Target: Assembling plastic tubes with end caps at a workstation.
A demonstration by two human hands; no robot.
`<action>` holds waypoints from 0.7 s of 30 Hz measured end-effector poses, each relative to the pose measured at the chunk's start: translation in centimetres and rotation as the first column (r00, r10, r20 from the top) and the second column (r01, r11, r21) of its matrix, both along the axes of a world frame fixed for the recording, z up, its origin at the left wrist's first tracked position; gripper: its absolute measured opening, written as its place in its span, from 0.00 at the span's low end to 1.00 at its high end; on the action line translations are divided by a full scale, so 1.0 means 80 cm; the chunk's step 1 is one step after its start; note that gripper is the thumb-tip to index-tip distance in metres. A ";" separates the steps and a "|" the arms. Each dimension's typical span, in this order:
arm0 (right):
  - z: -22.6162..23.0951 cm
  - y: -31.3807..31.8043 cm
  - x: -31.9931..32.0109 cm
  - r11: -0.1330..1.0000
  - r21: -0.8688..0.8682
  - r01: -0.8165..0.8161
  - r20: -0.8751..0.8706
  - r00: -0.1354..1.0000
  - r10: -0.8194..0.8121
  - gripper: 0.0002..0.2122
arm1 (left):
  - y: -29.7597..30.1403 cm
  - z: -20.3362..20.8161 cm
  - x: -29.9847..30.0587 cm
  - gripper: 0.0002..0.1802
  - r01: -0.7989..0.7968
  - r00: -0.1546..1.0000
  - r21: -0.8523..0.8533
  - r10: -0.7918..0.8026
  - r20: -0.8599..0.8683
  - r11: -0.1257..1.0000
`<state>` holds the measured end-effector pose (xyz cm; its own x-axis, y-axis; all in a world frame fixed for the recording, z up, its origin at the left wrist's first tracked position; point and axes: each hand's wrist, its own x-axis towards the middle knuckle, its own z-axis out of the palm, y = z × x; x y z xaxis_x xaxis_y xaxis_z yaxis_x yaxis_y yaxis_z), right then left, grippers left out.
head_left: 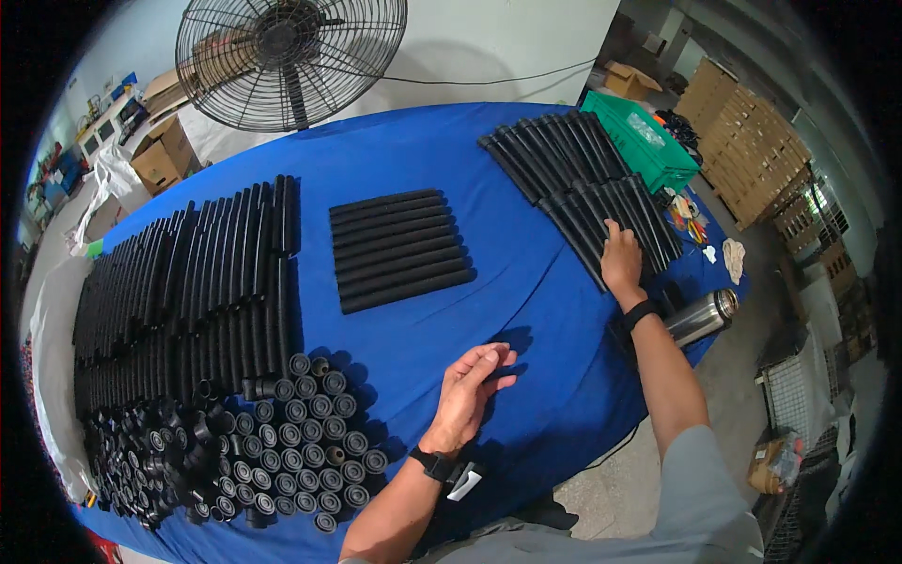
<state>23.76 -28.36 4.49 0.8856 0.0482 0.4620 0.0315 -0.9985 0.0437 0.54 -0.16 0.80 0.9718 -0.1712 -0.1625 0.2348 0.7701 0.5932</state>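
Note:
Over the middle of the blue cloth, my left hand [467, 390] hovers with its fingers loosely bent and slightly apart, nothing visible in them. My right hand [621, 259] reaches to the right side, its fingers bent over one of the black tubes [592, 211] in the nearer of two rows; the hand partly hides its grip. A farther row of black tubes [554, 150] lies just beyond. Between the hands and the fan, several plain black tubes [399, 249] lie side by side in a block.
Many black tubes [188, 273] fill the left side, with round black caps [305, 432] in front of them. A steel bottle [700, 318] lies at the right edge near my forearm. Behind the tubes sits a green crate [639, 141]. A large fan [291, 56] stands beyond the table.

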 end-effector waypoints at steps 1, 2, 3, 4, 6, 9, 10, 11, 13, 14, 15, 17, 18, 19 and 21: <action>0.001 -0.002 0.001 1.000 -0.006 0.006 -0.009 1.000 -0.006 0.18 | 0.000 -0.001 0.000 0.15 -0.001 1.000 -0.001 0.001 -0.002 1.000; 0.002 -0.004 0.003 1.000 -0.012 0.012 -0.019 1.000 -0.012 0.17 | 0.000 -0.001 0.000 0.15 -0.001 1.000 -0.003 0.001 -0.004 1.000; 0.003 -0.006 0.004 1.000 -0.019 0.018 -0.028 0.999 -0.018 0.17 | 0.000 -0.001 0.001 0.15 -0.001 1.000 -0.005 0.001 -0.005 1.000; 0.003 -0.008 0.005 0.999 -0.010 0.031 -0.062 0.998 -0.032 0.18 | 0.000 -0.001 0.000 0.15 -0.001 1.000 -0.005 0.001 -0.007 1.000; 0.002 -0.012 0.007 0.998 0.006 0.060 -0.131 0.990 -0.059 0.20 | -0.002 0.001 0.000 0.15 0.000 1.000 -0.005 0.000 -0.011 1.000; -0.024 0.013 -0.001 0.977 -0.210 -0.033 0.114 0.992 0.058 0.26 | 0.003 -0.002 -0.001 0.16 -0.012 1.000 -0.002 0.012 -0.002 1.000; -0.015 0.022 -0.008 0.989 -0.145 -0.041 -0.053 0.998 0.034 0.34 | 0.002 -0.001 -0.001 0.16 -0.008 1.000 -0.001 0.008 0.001 1.000; -0.020 0.017 -0.005 0.983 -0.180 -0.038 -0.044 0.999 0.030 0.34 | 0.001 0.001 0.000 0.16 -0.005 1.000 0.000 0.005 0.004 1.000; -0.030 0.003 0.001 0.968 -0.247 -0.031 -0.026 0.999 0.025 0.34 | 0.000 0.001 0.000 0.16 0.001 1.000 -0.002 -0.001 0.008 1.000; -0.031 -0.002 0.000 0.967 -0.255 -0.023 -0.030 0.999 0.016 0.35 | -0.001 0.001 0.000 0.16 0.003 1.000 -0.006 -0.003 0.008 1.000; -0.029 0.001 -0.001 0.969 -0.248 -0.013 -0.056 0.998 -0.001 0.35 | 0.000 0.000 0.000 0.16 0.001 1.000 -0.008 -0.001 0.007 1.000; -0.022 0.007 -0.003 0.972 -0.236 0.011 -0.102 0.994 -0.036 0.35 | 0.002 -0.001 0.000 0.14 0.011 1.000 -0.024 -0.011 0.009 1.000; -0.022 0.008 -0.002 0.971 -0.238 0.007 -0.102 0.994 -0.032 0.35 | 0.003 -0.001 0.000 0.13 0.016 1.000 -0.032 -0.015 0.010 0.999; -0.020 0.006 -0.002 0.971 -0.241 0.005 -0.102 0.994 -0.031 0.35 | 0.003 -0.001 0.000 0.13 0.018 1.000 -0.031 -0.018 0.011 0.999; -0.019 0.004 -0.004 0.971 -0.241 -0.002 -0.107 0.994 -0.024 0.34 | 0.002 0.000 0.000 0.14 0.023 1.000 -0.028 -0.023 0.012 0.999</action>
